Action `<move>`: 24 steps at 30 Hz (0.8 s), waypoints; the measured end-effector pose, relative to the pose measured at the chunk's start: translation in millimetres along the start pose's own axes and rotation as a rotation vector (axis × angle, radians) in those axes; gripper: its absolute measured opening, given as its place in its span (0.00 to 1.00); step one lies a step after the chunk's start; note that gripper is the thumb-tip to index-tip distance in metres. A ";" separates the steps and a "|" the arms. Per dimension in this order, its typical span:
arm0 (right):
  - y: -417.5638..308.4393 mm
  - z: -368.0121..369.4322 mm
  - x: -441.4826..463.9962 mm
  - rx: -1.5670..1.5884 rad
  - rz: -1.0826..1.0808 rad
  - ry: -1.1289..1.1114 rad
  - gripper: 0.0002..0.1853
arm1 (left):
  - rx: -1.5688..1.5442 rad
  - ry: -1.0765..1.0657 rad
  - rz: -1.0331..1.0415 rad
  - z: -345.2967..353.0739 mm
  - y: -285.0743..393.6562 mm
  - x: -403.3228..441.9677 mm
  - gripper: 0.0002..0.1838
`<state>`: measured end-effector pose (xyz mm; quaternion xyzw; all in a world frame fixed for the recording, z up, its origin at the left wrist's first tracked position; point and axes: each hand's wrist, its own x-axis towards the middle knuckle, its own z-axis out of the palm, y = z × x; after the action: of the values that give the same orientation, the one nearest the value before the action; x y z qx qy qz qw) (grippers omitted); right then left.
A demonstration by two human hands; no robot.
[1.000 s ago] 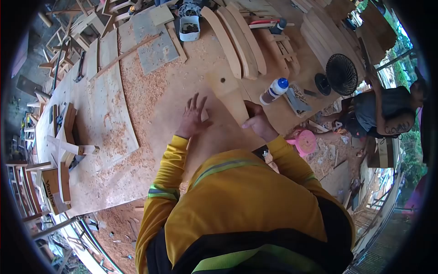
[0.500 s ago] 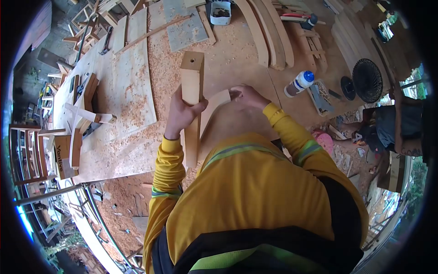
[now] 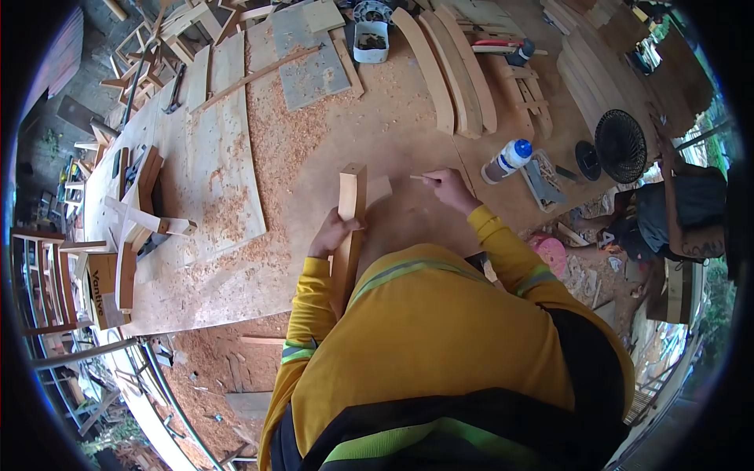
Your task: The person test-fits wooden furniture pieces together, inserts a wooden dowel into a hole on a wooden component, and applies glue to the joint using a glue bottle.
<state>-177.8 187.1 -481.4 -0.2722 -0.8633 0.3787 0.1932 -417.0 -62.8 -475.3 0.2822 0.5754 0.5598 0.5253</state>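
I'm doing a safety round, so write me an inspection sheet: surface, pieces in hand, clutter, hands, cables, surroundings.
Surface: worktop strewn with wood shavings, mostly on the left.
Pieces in hand: wooden block, upper end holed; small thin stick.
Clutter: hammer, bottle, white container, curved wooden pieces.
Hands: left hand grips the block; right hand pinches the stick.
Cables: nothing seen for certain.
Surroundings: another person at right; black fan-like object nearby; debris-strewn ground.

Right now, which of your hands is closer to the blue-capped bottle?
Right. The right hand is a little left of the bottle; the left hand is farther left, gripping a wooden piece.
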 end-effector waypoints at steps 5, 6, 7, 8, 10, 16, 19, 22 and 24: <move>-66.2 -54.5 -27.9 0.405 0.068 -0.032 0.11 | 0.451 -0.033 0.105 40.0 81.7 -39.1 0.29; -86.2 -64.6 -29.3 0.515 0.058 -0.026 0.11 | 0.505 -0.056 0.158 44.7 88.9 -44.4 0.31; -108.8 -76.8 -31.4 0.484 0.023 -0.020 0.10 | 0.560 -0.076 0.208 47.5 92.6 -50.7 0.32; -133.0 -89.4 -32.9 0.456 -0.014 -0.015 0.09 | 0.616 -0.094 0.257 51.1 100.2 -58.4 0.34; -167.2 -105.5 -33.4 0.392 -0.143 -0.012 0.08 | 0.718 -0.083 0.235 68.3 130.6 -74.9 0.35; -212.8 -125.6 -41.0 0.228 -0.432 -0.087 0.08 | 0.727 -0.136 0.335 79.0 143.8 -88.9 0.28; -221.1 -135.1 -43.5 0.142 -0.421 -0.138 0.09 | 0.773 -0.136 0.325 82.7 146.8 -90.3 0.27; -231.0 -147.2 -44.3 0.023 -0.473 -0.201 0.08 | 0.869 -0.131 0.325 85.2 146.5 -92.0 0.27; -236.0 -153.0 -47.8 -0.045 -0.512 -0.235 0.08 | 0.928 -0.131 0.308 86.9 146.5 -95.3 0.28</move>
<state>-134.5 108.2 -210.7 -0.0038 -0.9287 0.3271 0.1748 -348.0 -88.3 -294.4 0.6027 0.6814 0.2968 0.2903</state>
